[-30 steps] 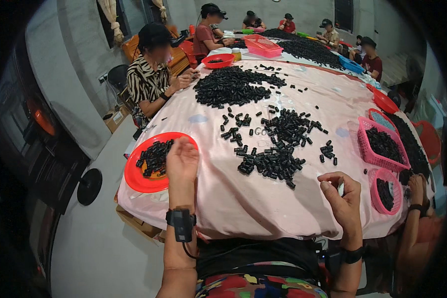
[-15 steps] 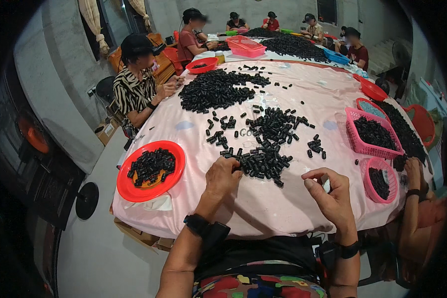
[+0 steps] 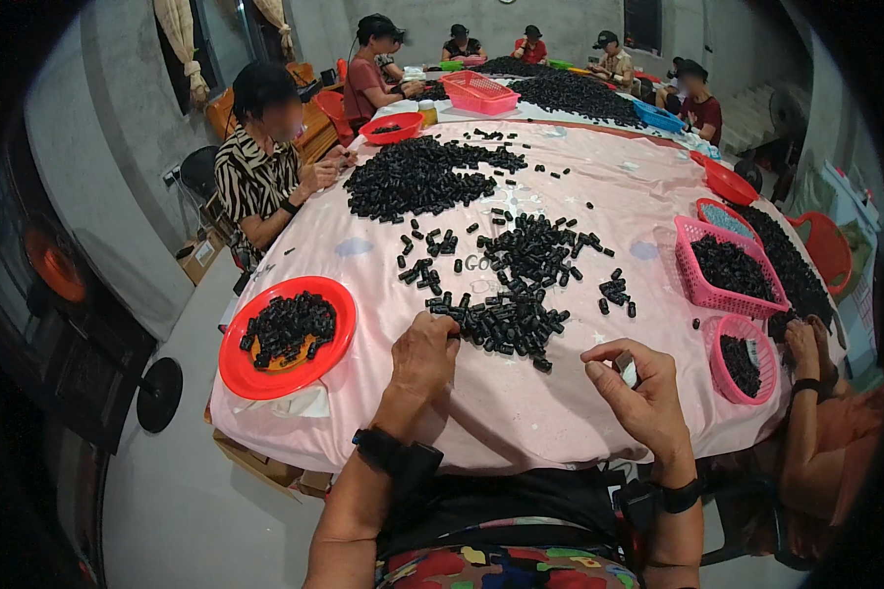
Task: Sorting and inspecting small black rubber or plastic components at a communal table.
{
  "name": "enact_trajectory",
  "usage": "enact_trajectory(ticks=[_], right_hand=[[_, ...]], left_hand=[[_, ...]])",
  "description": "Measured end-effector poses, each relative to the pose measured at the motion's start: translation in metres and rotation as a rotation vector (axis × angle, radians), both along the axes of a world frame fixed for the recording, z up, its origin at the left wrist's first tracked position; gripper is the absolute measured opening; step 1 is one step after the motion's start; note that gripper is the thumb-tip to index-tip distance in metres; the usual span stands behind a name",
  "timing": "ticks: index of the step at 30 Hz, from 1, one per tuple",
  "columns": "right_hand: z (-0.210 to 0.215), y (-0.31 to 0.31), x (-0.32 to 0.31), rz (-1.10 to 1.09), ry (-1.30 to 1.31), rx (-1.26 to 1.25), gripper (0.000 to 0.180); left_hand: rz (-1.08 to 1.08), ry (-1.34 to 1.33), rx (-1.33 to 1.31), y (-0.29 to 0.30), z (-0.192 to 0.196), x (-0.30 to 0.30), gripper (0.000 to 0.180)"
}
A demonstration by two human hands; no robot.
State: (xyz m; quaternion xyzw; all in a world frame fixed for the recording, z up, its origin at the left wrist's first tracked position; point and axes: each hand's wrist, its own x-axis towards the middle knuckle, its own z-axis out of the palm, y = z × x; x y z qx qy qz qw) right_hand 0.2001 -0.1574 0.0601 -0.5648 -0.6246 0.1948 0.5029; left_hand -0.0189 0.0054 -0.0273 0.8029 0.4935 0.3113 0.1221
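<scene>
My left hand [image 3: 425,355] is at the near left edge of a pile of short black ribbed cylinders [image 3: 511,322]. Its fingers are curled together against the pile, and whatever they pinch is hidden. To the right of that pile, my right hand [image 3: 646,395] is raised over the cloth. Its fingers are closed round a small flat piece [image 3: 626,369], whitish with a darker edge, mostly covered by the palm. Beyond both hands lie another cluster of the black cylinders [image 3: 528,250] and a few loose ones [image 3: 615,289].
A red plate [image 3: 228,355] of black cylinders stands at left. Pink baskets [image 3: 722,297] [image 3: 768,378] and a red bowl of bluish bits [image 3: 727,218] are at right. A larger heap [image 3: 417,179] lies farther off. Co-workers sit around; one's hands [image 3: 805,348] work close on my right.
The whole view has shifted slightly. Both my hands keep nearly the same places over the cloth; the pale piece in my right hand shows more plainly.
</scene>
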Motion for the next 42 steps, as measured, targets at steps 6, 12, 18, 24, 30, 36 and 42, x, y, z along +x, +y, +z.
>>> enact_trajectory(ticks=[6,12,18,24,30,36,42], right_hand=[[0.002,-0.001,-0.002,0.005,0.012,-0.06,0.015],[-0.002,-0.001,-0.004,0.007,-0.044,-0.049,0.015],[-0.003,0.0,-0.008,0.074,0.012,-0.008,0.02],[-0.005,0.0,-0.006,0.102,0.023,-0.021,0.02],[0.002,-0.003,-0.004,0.127,0.022,-0.02,0.018],[0.004,-0.004,-0.008,0.154,0.047,-0.003,0.017],[0.003,-0.004,-0.003,0.166,0.056,-0.03,0.017]], left_hand=[[-0.064,-0.167,-0.015,0.005,-0.003,0.002,0.017],[-0.581,-0.807,-0.673,-0.024,0.037,0.022,0.02],[-0.787,-0.886,-0.923,-0.058,0.063,0.03,0.018],[-0.862,-0.903,-0.974,-0.067,0.062,0.034,0.018],[-0.86,-0.912,-1.073,-0.07,0.063,0.035,0.016],[-0.873,-0.917,-1.067,-0.073,0.062,0.036,0.017],[-0.895,-0.981,-1.217,-0.074,0.063,0.035,0.015]])
